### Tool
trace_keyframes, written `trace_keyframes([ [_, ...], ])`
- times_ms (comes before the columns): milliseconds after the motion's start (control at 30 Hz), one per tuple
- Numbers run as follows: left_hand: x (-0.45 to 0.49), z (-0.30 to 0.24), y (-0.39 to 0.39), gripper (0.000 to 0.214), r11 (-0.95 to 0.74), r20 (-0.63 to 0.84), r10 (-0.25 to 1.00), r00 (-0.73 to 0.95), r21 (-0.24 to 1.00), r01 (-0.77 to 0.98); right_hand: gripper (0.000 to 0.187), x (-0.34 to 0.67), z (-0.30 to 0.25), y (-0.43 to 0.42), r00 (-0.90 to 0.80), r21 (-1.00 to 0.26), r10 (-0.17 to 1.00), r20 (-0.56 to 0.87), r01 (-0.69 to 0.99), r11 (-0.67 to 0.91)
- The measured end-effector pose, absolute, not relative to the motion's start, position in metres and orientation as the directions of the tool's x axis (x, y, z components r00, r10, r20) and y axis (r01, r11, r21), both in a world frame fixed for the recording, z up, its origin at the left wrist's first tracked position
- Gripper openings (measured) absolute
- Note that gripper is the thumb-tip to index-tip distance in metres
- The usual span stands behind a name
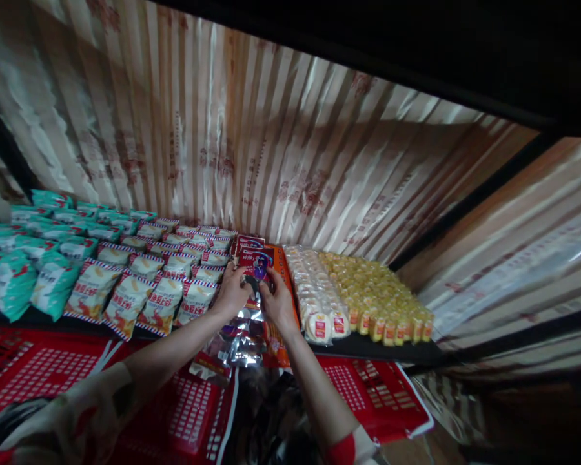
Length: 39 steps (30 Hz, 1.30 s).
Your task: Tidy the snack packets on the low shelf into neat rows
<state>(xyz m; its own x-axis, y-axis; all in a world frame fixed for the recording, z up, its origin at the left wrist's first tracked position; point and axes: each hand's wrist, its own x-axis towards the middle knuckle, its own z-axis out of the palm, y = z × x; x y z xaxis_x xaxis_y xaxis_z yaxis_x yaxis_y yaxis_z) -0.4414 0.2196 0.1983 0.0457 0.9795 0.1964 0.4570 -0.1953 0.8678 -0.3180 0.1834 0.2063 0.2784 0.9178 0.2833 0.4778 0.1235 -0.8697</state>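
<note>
My left hand [233,292] and my right hand [277,301] are on either side of a dark red snack packet [252,259] with a purple picture on it. The fingers of both hands are closed on its sides. Beneath and in front of it lie shiny silver and dark packets [246,337]. Close to my right hand is an orange packet [281,265]. Left of my left hand stand rows of white and red snack bags [148,297]. My forearms hide part of the shelf front.
Teal bags [53,284] fill the shelf's left end. Right of the orange packet are clear-wrapped pale round biscuits [314,290] and small yellow packs [382,297]. Red baskets [193,413] sit below the shelf edge. Striped sheeting [271,148] hangs behind; a dark beam [416,58] crosses above.
</note>
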Motion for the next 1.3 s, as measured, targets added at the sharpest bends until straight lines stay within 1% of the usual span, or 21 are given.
trace_keyframes([
  [100,-0.442,0.196,0.237,0.044,-0.177,0.175,0.983,0.060,0.798,0.576,0.049,-0.325,0.210,0.202,0.254,-0.752,0.916,0.310,0.655,0.072],
  [167,-0.442,0.195,0.244,0.043,-0.175,0.174,0.983,0.061,0.775,0.607,0.048,-0.327,0.211,0.208,0.247,-0.662,0.921,0.302,0.749,0.017],
  [233,-0.442,0.194,0.248,0.042,-0.181,0.181,0.981,0.066,0.753,0.633,0.047,-0.327,0.210,0.211,0.240,-0.590,0.919,0.312,0.808,-0.011],
  [300,-0.442,0.194,0.250,0.042,-0.191,0.194,0.978,0.072,0.715,0.672,0.046,-0.327,0.206,0.214,0.222,-0.550,0.914,0.340,0.835,0.002],
  [467,-0.440,0.194,0.253,0.041,-0.205,0.201,0.975,0.096,0.637,0.743,0.042,-0.327,0.187,0.225,0.174,-0.505,0.881,0.440,0.859,0.083],
  [567,-0.439,0.192,0.254,0.042,-0.184,0.172,0.980,0.097,0.621,0.762,0.040,-0.327,0.177,0.229,0.169,-0.495,0.877,0.450,0.865,0.087],
  [633,-0.438,0.188,0.254,0.044,-0.185,0.179,0.980,0.093,0.613,0.768,0.039,-0.325,0.172,0.230,0.163,-0.493,0.874,0.457,0.865,0.096],
  [733,-0.437,0.179,0.254,0.048,-0.204,0.211,0.973,0.092,0.604,0.770,0.037,-0.322,0.169,0.232,0.144,-0.498,0.858,0.493,0.855,0.142],
  [833,-0.437,0.172,0.252,0.051,-0.190,0.197,0.977,0.088,0.597,0.779,0.035,-0.319,0.167,0.233,0.124,-0.497,0.843,0.524,0.848,0.184],
  [933,-0.439,0.170,0.249,0.052,-0.209,0.207,0.973,0.106,0.583,0.785,0.035,-0.318,0.164,0.233,0.115,-0.500,0.848,0.517,0.845,0.191],
  [1033,-0.440,0.173,0.247,0.049,-0.264,0.253,0.956,0.147,0.528,0.807,0.038,-0.316,0.160,0.233,0.140,-0.531,0.862,0.487,0.831,0.166],
  [1133,-0.439,0.178,0.244,0.047,-0.279,0.264,0.950,0.168,0.469,0.838,0.041,-0.314,0.157,0.235,0.178,-0.556,0.866,0.468,0.821,0.132],
  [1200,-0.439,0.181,0.243,0.049,-0.272,0.253,0.952,0.175,0.429,0.861,0.041,-0.312,0.159,0.238,0.163,-0.515,0.857,0.489,0.847,0.133],
  [1300,-0.439,0.186,0.240,0.050,-0.249,0.218,0.960,0.174,0.387,0.888,0.040,-0.309,0.173,0.250,0.078,-0.393,0.840,0.538,0.904,0.168],
])
